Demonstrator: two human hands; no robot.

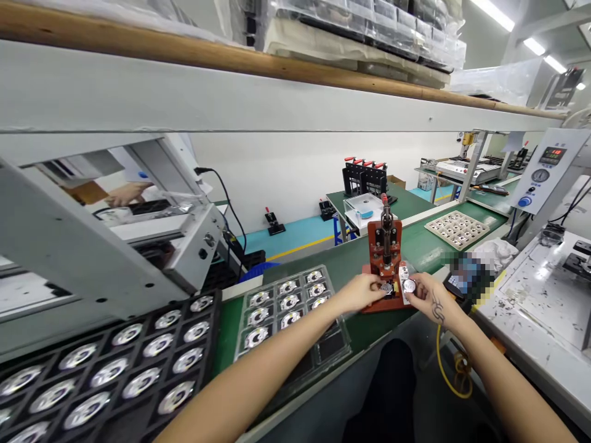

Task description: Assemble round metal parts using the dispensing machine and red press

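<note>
Round silver disc (409, 285) with a pale, shiny face, between the thumb and fingers of the right hand (430, 298), beside a red metal clamp fixture (378, 243) near the front edge of a long green counter (229, 326). The right hand is nearly closed, gripping the disc by its rim, which leaves the flat face uncovered. The disc overlaps a narrow white strip (405, 299) along the fixture's right side; whether it rests there or is lifted is unclear.

The left hand (362, 291) reaches in from the other side, fingers bent and drawn together at a small silver round part (386, 288) in the fixture's low base. The fingertips touch or almost touch it, perhaps to steady it; I cannot tell whether they grip it. The fixture stands upright between the hands, its hard, glossy red plates bolted around a dark metal lever with a red tip, so both hands can reach the base.

To the left, a clear, rigid plastic tray (347, 346) lies along the front edge of the counter. Its square pockets keep mirror-bright rings (290, 301) apart, probably protecting their polished surfaces. Further left, a matte black tray (127, 424) holds similar rings in rows. Toward the counter's far right end lies a beige moulded tray (484, 229) of small round parts, with a crumpled white cloth (501, 248) nearer.
</note>
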